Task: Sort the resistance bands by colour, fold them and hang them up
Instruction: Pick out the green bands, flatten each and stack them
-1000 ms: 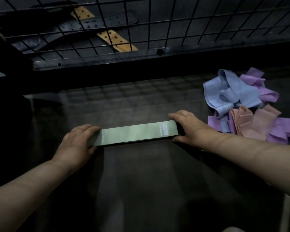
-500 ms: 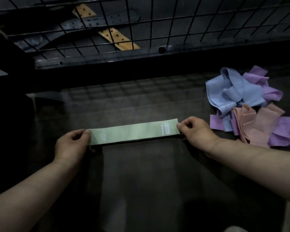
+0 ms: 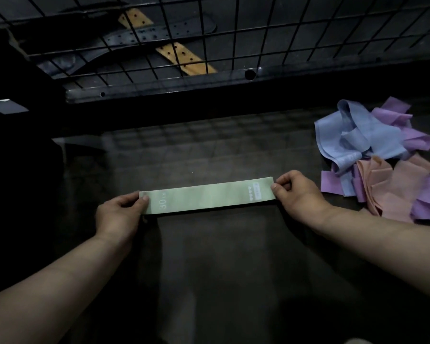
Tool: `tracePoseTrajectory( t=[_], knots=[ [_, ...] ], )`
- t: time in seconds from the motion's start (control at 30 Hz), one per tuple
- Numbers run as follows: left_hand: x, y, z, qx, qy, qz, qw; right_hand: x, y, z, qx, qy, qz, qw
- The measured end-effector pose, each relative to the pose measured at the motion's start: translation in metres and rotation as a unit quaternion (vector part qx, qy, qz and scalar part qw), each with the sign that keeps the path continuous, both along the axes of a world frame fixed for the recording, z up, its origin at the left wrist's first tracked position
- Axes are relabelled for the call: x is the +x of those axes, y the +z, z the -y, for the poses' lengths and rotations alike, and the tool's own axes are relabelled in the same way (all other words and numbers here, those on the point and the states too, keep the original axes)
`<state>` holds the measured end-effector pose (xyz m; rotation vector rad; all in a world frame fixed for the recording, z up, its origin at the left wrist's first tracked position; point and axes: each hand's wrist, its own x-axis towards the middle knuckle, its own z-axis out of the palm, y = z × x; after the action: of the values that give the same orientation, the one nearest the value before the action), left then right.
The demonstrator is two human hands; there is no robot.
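We see the green band point(image 3: 206, 198) flat on the table point(image 3: 221, 269), long axis left-right. Left hand point(image 3: 119, 214) pinches its left end, right hand point(image 3: 298, 193) its right.

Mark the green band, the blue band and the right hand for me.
green band point(image 3: 206, 198), head view, middle of the strip.
blue band point(image 3: 382, 137), head view, broad flat part.
right hand point(image 3: 298, 192), head view, back of hand.

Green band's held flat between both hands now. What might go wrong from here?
Each end of the green band is only pinched, by the left hand and the right hand; if one slips, the band may spring back and spoil the fold. The unsorted pile lies near the right hand; a wide move might drag bands along.
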<state>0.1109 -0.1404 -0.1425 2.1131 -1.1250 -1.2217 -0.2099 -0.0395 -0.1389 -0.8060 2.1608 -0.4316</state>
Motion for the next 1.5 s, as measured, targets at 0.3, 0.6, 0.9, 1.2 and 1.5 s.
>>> tracePoseTrajectory(
  t=[0.3,0.6,0.9,1.2,1.5],
  knots=[
    [0.002,0.0,0.001,-0.072,-0.178,0.192,0.962,-0.002,0.004,-0.005,-0.032,0.086,-0.038,0.995],
    [-0.003,0.012,0.01,-0.165,-0.589,0.369,0.7,0.007,0.014,0.022,-0.04,0.514,-0.226,0.826],
    [-0.013,0.012,0.021,-0.119,-0.596,0.353,0.711,0.018,0.01,0.034,-0.026,0.498,-0.176,0.848],
    [-0.013,0.004,-0.009,-0.289,-0.639,0.342,0.625,0.021,0.004,0.006,-0.161,0.535,-0.272,0.784],
    [-0.015,0.009,-0.019,-0.261,-0.611,0.28,0.693,0.017,-0.009,-0.011,-0.228,0.46,-0.222,0.829]
  ],
)
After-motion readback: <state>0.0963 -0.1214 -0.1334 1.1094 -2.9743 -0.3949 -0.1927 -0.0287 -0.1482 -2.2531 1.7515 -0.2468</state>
